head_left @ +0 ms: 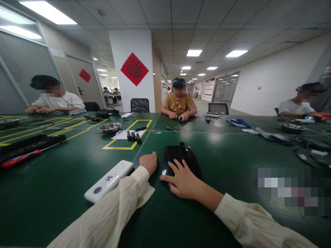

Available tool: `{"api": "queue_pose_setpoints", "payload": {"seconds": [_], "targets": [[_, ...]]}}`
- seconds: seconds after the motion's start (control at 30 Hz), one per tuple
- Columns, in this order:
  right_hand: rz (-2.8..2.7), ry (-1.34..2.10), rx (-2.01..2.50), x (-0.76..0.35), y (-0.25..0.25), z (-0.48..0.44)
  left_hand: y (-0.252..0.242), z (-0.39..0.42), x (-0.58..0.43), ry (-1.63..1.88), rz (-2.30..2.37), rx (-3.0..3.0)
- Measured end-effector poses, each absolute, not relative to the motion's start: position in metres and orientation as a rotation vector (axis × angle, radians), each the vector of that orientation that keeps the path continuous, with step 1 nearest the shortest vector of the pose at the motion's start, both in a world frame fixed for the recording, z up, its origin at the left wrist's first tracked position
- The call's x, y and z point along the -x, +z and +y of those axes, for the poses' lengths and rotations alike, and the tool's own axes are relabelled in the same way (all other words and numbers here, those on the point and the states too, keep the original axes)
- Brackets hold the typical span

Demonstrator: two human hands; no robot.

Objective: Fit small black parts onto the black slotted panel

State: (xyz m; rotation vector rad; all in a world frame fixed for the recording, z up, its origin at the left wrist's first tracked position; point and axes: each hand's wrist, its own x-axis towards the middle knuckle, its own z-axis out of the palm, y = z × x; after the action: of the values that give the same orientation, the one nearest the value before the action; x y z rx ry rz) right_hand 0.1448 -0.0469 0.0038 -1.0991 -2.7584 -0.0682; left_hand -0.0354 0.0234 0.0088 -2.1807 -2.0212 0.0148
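Note:
On the green table (pixel 212 155) in front of me lies a flat, glossy black object (pixel 181 156). My right hand (pixel 181 179) rests on its near edge, fingers spread and lying flat. To its left, my left hand (pixel 148 162) is curled into a fist on the table, just clear of the black object; what it holds, if anything, is hidden. A white rectangular device (pixel 108 181) with a handwritten mark lies beside my left forearm. Both arms wear cream sleeves.
Three other people sit at the far side of the table. A metal bowl (pixel 110 127), small black parts (pixel 133 136) and paper lie in a yellow-taped rectangle. Red-handled screwdriver (pixel 19 160) and black tray at left. Another bowl (pixel 292 127) and black straps at right.

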Motion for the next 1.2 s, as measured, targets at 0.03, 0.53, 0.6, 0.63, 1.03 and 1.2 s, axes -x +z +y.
{"api": "queue_pose_setpoints", "payload": {"seconds": [0.03, 0.53, 0.6, 0.63, 1.03, 1.2], "targets": [[-2.737, -0.039, 1.140, -0.148, 0.004, -0.046, 0.009, 0.024, 0.035, 0.019, -2.026, 2.184], [-2.263, -0.008, 1.858, -0.199, -0.019, -0.001, 0.010, 0.025, 0.035, 0.070, -2.051, 2.196], [-2.211, -0.026, 1.948, -0.207, -0.019, 0.007, 0.009, 0.026, 0.035, 0.057, -2.047, 2.191], [-2.184, -0.039, 1.992, -0.212, -0.019, 0.011, 0.008, 0.026, 0.035, 0.050, -2.049, 2.187], [-1.949, -0.011, 2.419, -0.311, -0.026, 0.052, 0.010, 0.025, 0.036, 0.058, -2.060, 2.211], [-1.684, -0.039, 2.494, -0.328, -0.025, 0.047, 0.009, 0.026, 0.037, 0.048, -2.047, 2.209]]}}
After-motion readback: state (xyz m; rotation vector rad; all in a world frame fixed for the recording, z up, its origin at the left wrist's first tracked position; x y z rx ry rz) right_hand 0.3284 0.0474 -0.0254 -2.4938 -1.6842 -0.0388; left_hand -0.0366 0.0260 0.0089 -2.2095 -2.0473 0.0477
